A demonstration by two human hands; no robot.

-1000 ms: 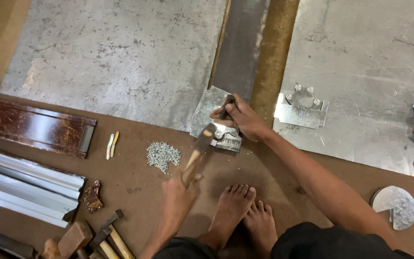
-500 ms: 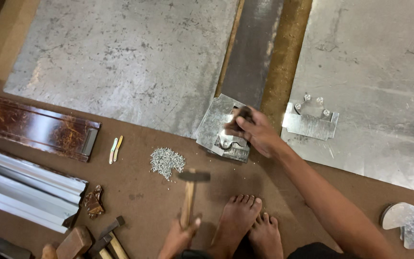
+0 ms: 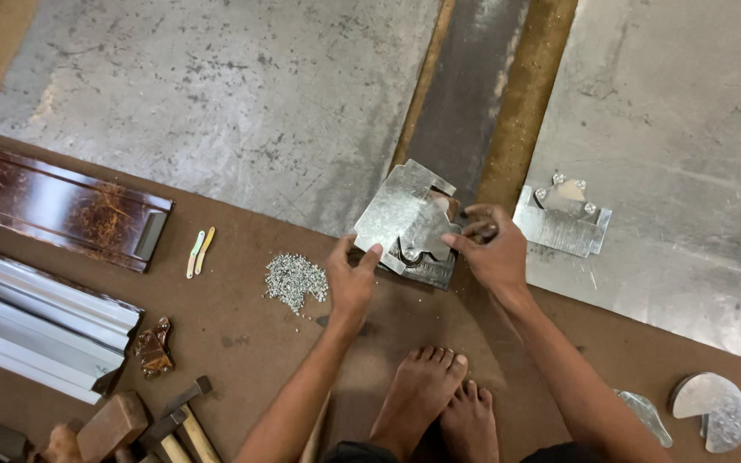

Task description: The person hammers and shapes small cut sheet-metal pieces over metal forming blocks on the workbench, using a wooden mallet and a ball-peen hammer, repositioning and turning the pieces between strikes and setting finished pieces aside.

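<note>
Both hands (image 3: 426,261) on notched, shiny metal bracket (image 3: 409,219)

**Materials and finish at the work spot**

Between the left hand (image 3: 352,287) and the right hand (image 3: 495,253): folded sheet-metal piece (image 3: 409,219), dull silver, scuffed, matt. Just left of the left hand: heap of small bright metal rivets (image 3: 293,279), shiny. Right of the right hand: riveted metal bracket (image 3: 563,220), brushed grey. Under both hands: brown board (image 3: 233,343), matt, smooth. Beyond the hands: large metal sheet (image 3: 216,94), grey, scratched, patchy. Far left: glossy brown profile (image 3: 62,204); wooden hammer handles (image 3: 186,433).
</note>
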